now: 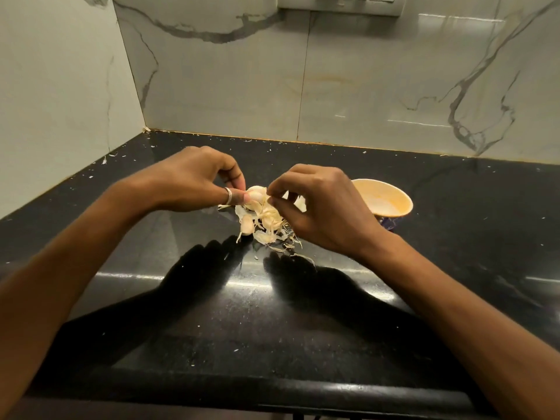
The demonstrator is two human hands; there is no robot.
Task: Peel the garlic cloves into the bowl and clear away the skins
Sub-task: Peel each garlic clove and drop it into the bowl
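Above the black counter, my left hand (197, 180), with a ring on the thumb, pinches a garlic clove (256, 194) between thumb and fingers. My right hand (321, 207) meets it from the right, fingertips pinching a strip of the clove's skin. Below them on the counter lies a heap of garlic cloves and papery skins (265, 225). An orange-yellow bowl (394, 195) stands just right of my right hand; its inside shows no cloves, and its left part is hidden behind that hand.
The black stone counter (272, 313) runs into a corner, with marble wall panels at the left and back. Tiny skin flakes dot the counter, mostly toward the back edge. A switch plate (342, 4) is on the back wall, high up.
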